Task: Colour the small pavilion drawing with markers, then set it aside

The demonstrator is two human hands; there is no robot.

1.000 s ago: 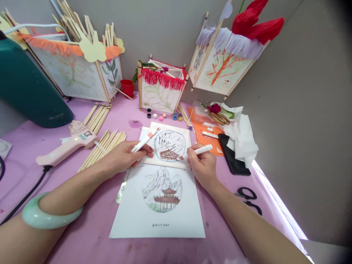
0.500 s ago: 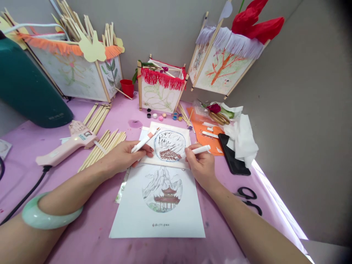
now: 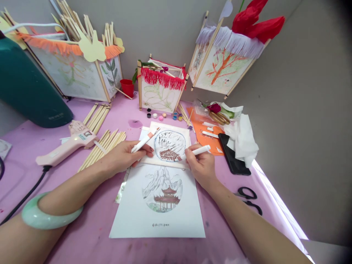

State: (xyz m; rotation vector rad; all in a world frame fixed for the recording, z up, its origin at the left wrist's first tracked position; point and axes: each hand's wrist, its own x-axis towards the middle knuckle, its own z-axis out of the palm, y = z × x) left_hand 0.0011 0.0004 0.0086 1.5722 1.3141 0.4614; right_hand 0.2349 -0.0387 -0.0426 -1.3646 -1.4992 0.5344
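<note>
At opposite edges of the white canvas (image 3: 172, 142), which overlaps the printed sheet (image 3: 129, 216), left hand (image 3: 134, 156) holds one marker (image 3: 140, 144) and right hand (image 3: 202, 165) another marker (image 3: 202, 149), with purple table (image 3: 159, 251) giving room along the sheet's near edge.

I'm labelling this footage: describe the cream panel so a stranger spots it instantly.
On the purple table, find the left hand and right hand. The cream panel lies between them; unlike the pavilion sheet nearer the camera, its picture is ringed in blue.
</note>
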